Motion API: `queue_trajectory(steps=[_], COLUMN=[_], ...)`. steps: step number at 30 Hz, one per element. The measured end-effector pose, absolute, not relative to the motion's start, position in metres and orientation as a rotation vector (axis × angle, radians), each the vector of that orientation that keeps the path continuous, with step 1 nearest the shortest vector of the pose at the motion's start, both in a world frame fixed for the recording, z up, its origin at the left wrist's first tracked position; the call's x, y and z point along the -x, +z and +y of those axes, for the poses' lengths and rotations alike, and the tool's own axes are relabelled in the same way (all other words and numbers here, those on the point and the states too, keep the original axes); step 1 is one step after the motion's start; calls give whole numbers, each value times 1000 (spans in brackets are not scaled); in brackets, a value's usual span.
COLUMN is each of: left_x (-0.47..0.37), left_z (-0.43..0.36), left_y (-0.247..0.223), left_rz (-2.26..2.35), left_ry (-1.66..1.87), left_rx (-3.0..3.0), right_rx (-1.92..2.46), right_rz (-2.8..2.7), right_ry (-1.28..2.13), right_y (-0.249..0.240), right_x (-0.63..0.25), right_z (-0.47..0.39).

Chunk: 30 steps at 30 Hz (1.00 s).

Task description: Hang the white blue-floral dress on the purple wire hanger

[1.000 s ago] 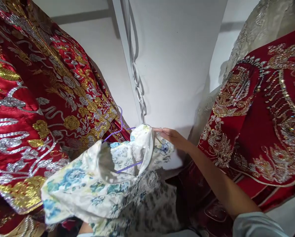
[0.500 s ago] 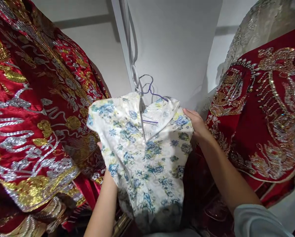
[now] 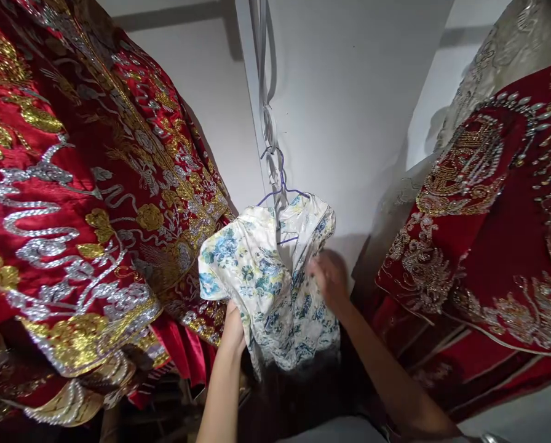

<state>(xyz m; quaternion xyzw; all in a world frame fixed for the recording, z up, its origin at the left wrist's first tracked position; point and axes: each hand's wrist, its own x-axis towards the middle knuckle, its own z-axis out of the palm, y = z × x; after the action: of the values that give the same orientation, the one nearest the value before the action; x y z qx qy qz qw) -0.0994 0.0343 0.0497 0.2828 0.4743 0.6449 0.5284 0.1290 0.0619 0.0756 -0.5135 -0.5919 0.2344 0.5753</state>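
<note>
A white short-sleeved top (image 3: pixel 261 277) with blue and yellow flowers hangs open-necked on a thin purple hanger (image 3: pixel 282 191). The hanger's hook overlaps the rings of a white chain (image 3: pixel 270 126). My left hand (image 3: pixel 233 326) grips the top's side below the sleeve, its fingers partly hidden by the cloth. By the front edge on the other side is my right hand (image 3: pixel 329 280), fingers curled and blurred by motion; whether it pinches the fabric is unclear. The top's lower part falls into shadow.
On the left hangs a red jacket (image 3: pixel 132 160) with gold and silver embroidery. A red beaded garment (image 3: pixel 483 246) is at the right, with a pale lace one (image 3: pixel 501 67) behind it. Behind the top stands a white wall (image 3: pixel 349 104).
The top has moved away from me and its front has folded inward. My right hand has left the shoulder and come down toward the front edge. The view has shifted.
</note>
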Motion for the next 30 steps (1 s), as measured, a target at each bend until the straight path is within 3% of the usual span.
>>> queue_trajectory(steps=[4, 9, 16, 19, 22, 30], left_x=[103, 112, 77, 47, 28, 27], left_z=[37, 37, 14, 13, 24, 46], left_y=[45, 37, 14, 17, 29, 44], left_rz=[1112, 1160, 1546, 1571, 1650, 1379], left_ry=[1451, 1481, 2199, 1889, 1572, 1464], left_rx=[-554, -618, -1516, -1921, -1959, -1856], right_rx=[1133, 1037, 1139, 1101, 1011, 924], right_rz=[-1579, -1451, -1344, -1427, -1489, -1302], right_ry=[1062, 1081, 1080, 1196, 1326, 1340], right_y=[48, 43, 54, 65, 74, 111], right_x=[-88, -84, -114, -118, -117, -123], right_z=[61, 66, 46, 45, 44, 73])
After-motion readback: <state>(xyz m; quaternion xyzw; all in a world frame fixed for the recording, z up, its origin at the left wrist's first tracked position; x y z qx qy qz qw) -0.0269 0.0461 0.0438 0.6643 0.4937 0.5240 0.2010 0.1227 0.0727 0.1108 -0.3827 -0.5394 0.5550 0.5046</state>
